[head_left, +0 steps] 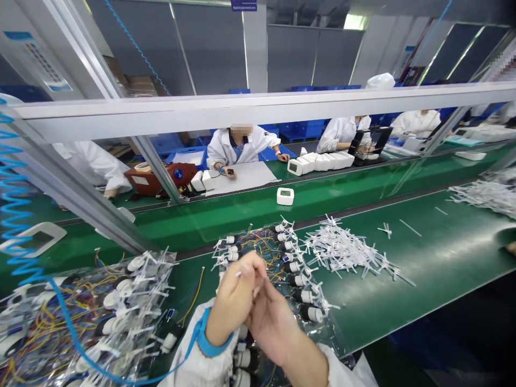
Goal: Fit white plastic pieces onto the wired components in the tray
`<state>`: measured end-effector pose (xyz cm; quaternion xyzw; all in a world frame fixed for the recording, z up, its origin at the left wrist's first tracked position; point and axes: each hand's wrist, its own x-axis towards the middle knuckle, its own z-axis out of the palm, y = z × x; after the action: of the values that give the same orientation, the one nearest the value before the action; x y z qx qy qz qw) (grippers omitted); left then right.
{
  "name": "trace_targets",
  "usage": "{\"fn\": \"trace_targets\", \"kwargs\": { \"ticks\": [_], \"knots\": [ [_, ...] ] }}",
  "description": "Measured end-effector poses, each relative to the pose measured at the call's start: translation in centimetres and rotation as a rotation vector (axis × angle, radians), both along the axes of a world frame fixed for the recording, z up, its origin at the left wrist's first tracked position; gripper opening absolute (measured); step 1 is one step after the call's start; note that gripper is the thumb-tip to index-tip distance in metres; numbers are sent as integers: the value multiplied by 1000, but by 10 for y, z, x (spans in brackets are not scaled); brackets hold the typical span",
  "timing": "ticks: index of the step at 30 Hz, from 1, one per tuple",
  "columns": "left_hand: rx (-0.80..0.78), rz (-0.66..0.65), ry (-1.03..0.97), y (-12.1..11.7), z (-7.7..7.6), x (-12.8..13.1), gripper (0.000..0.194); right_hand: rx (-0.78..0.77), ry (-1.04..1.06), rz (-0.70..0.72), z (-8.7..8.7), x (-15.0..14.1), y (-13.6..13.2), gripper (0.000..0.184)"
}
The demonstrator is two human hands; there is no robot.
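Note:
My left hand [231, 298] and my right hand [271, 317] are pressed together at bottom centre, fingers curled against each other in a pinch. Whatever they hold is hidden between the fingers. A blue wrist strap [209, 341] circles my left wrist, with a blue coiled cord running off to the left. Just beyond the hands lies a clear plastic sheet holding small white cylindrical parts with coloured wires [282, 252]. A pile of white plastic strips [342, 250] lies on the green belt to the right of them.
A second clear bag of wired parts [80, 312] fills the bottom left. A slanted metal frame post [80, 199] crosses the left. A small white device [285, 196] sits on the far belt. People in white coats [242, 145] work across the line. More strips [487, 193] lie far right.

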<state>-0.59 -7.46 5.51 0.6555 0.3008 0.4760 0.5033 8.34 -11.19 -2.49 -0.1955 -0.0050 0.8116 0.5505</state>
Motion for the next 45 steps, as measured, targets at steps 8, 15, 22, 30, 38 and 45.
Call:
{"fn": "trace_targets", "kwargs": {
  "ticks": [8, 15, 22, 30, 38, 45],
  "knots": [
    [419, -540, 393, -20, 11, 10, 48, 58, -19, -61, 9, 38, 14, 44],
    [445, -1070, 481, -4, 19, 1, 18, 107, -199, -186, 7, 55, -9, 35],
    [349, -469, 556, 22, 19, -8, 41, 341, -769, -35, 14, 66, -61, 55],
    [418, -704, 518, 15, 16, 6, 33, 492, -804, 20, 22, 81, -73, 52],
    [461, -675, 562, 7, 11, 15, 34, 360, -492, 3, 12, 65, -71, 53],
    [423, -476, 637, 9, 7, 10, 47, 238, -747, -129, 11, 105, -53, 52]
  ]
}}
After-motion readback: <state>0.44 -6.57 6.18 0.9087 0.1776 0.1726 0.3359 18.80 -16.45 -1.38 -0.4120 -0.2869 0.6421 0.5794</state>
